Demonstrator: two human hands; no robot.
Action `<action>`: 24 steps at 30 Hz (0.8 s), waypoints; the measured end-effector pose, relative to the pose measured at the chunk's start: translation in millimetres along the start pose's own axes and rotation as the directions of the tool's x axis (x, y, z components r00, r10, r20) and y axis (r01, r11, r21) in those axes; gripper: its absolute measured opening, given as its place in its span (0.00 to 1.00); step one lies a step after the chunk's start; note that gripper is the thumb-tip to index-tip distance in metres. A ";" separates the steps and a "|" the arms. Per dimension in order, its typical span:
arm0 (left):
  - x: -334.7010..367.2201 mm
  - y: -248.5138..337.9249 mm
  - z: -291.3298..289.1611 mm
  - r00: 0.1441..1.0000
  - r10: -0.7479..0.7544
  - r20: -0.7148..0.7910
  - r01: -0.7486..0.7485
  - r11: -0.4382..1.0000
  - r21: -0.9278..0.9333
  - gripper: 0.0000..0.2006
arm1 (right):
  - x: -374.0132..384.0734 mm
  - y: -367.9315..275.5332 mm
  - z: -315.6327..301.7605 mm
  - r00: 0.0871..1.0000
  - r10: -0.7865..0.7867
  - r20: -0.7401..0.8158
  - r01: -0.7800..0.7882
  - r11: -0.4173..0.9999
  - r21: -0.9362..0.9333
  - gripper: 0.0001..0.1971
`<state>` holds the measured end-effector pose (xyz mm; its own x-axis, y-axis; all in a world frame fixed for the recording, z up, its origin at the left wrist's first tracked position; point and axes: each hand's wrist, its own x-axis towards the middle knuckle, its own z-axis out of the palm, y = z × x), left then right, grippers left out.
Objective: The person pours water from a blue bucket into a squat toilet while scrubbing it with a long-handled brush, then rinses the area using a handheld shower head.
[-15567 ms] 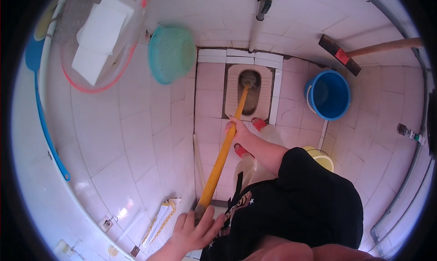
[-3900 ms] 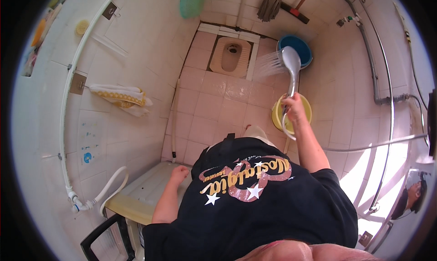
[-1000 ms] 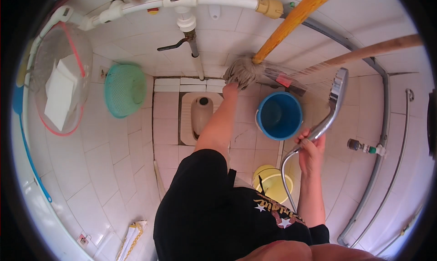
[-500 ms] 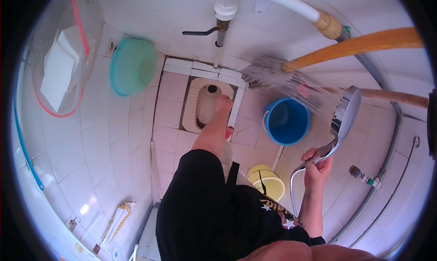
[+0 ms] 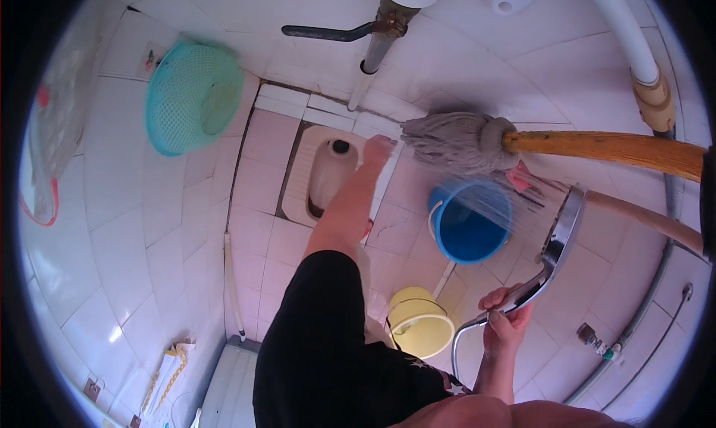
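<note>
The blue bucket (image 5: 466, 230) stands upright on the tiles, its mouth up and its handle hanging on the left side; spray crosses in front of its opening, and whether water lies at the bottom cannot be told. Nearer the person than the blue bucket, and a little left, sits a yellow bucket (image 5: 416, 306) with its pale inner wall showing. Well left of the blue bucket, a teal mesh basket (image 5: 195, 100) hangs against the wall, its perforated side and round base in view. Between that basket and the blue bucket is the squat toilet (image 5: 324, 167), a dark drain hole at its far end.

The mop (image 5: 477, 142) is just beyond the blue bucket. Its grey strands point left, toward the toilet, and the long axis of its yellow handle (image 5: 604, 150) runs nearly straight to the right, past the blue bucket.

To the right of the blue bucket, the person's right hand (image 5: 507, 308) is closed around the chrome shower head (image 5: 552, 245), whose long axis slopes up and rightward from the fist. Its face looks left, sending water toward the mop strands. The left hand (image 5: 379, 150), left of the blue bucket, is just beside the strand ends; whether it grips or touches any cannot be told.
</note>
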<state>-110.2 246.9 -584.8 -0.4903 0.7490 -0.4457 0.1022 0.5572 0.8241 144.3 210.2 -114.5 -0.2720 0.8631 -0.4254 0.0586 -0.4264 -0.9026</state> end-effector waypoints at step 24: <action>-5.2 -38.5 -49.8 0.974 -0.159 -0.165 0.221 0.839 0.497 0.06 | -0.2 28.9 -1.6 0.996 0.066 -0.065 -0.066 0.998 -0.001 0.24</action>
<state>-154.7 203.7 -596.8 -0.6360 0.5818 -0.5070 0.4074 0.8111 0.4196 147.6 198.1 -140.6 -0.2048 0.8488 -0.4874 0.0771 -0.4825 -0.8725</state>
